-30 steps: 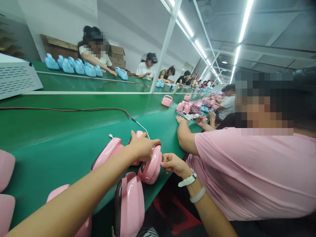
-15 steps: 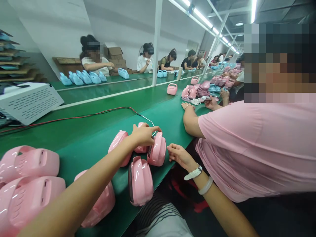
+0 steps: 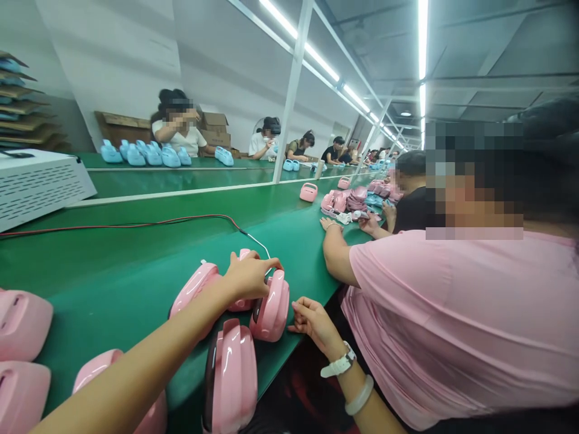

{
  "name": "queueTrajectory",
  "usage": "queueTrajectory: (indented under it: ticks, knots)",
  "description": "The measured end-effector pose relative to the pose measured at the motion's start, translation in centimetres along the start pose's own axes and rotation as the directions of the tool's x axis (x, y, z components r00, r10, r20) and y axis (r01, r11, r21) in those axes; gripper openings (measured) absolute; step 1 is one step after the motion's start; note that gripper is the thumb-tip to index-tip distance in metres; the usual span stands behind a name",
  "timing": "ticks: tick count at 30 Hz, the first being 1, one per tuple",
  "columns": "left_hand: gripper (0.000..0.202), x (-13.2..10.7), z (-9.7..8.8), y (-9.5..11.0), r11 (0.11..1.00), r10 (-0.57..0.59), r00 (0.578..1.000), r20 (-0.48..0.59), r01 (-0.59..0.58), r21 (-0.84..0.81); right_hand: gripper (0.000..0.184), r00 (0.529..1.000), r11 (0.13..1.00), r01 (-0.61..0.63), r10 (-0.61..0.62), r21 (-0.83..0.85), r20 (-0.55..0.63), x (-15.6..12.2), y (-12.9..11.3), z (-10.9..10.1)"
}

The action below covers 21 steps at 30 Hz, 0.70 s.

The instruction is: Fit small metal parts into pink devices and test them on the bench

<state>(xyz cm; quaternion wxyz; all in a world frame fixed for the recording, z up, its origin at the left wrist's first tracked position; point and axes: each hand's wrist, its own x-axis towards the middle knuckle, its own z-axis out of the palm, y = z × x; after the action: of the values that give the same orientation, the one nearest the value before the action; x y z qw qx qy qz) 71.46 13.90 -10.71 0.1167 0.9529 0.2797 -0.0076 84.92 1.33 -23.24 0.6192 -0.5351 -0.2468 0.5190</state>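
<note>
Two hands at pink shells on green worktop (image 3: 136,265). Left hand (image 3: 248,276) draped over upright pink casing (image 3: 271,307) at near edge, fingers curled on its top rim. Right hand (image 3: 312,319) just right of casing, loosely curled, holding nothing. Step judged: steadying casing beside white cable (image 3: 259,241). Next: firm hold.

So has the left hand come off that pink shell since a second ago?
No. The left hand stays on the same pink shell, just below the white cable end; only the camera shifted.
</note>
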Motion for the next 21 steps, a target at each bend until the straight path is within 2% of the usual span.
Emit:
queueTrajectory:
  ticks: [4, 8, 12, 17, 19, 21]
  knots:
    - [0.053, 0.1, 0.0, -0.1, 1.000, 0.014, 1.000, -0.016, -0.014, -0.011, 0.048, 0.999, 0.995, -0.001, -0.004, -0.099, -0.054, 0.0, -0.1, 0.5]
    - [0.053, 0.0, 0.1, -0.1, 1.000, 0.024, 1.000, -0.014, -0.025, -0.017, 0.042, 0.999, 1.000, -0.004, 0.004, -0.011, -0.040, -0.3, -0.3, 0.5]
    - [0.053, 0.0, 0.2, 0.0, 1.000, 0.024, 1.000, -0.011, -0.024, -0.018, 0.050, 0.999, 0.996, -0.018, 0.022, 0.090, -0.047, -0.5, -0.4, 0.1]
    - [0.050, 0.0, 0.4, 0.0, 1.000, 0.007, 1.000, -0.015, -0.008, -0.006, 0.052, 0.999, 1.000, -0.008, 0.008, 0.012, -0.043, 0.0, -0.4, 0.1]
    - [0.049, 0.0, 0.4, -0.1, 1.000, -0.003, 1.000, -0.014, 0.003, -0.004, 0.050, 0.994, 0.996, 0.067, -0.072, -0.064, -0.079, -0.6, -0.5, 0.7]
    - [0.049, 0.0, 0.4, -0.1, 1.000, -0.004, 1.000, -0.013, 0.004, -0.003, 0.039, 0.952, 0.957, 0.237, -0.263, -0.168, -0.157, -2.1, -0.4, 1.9]
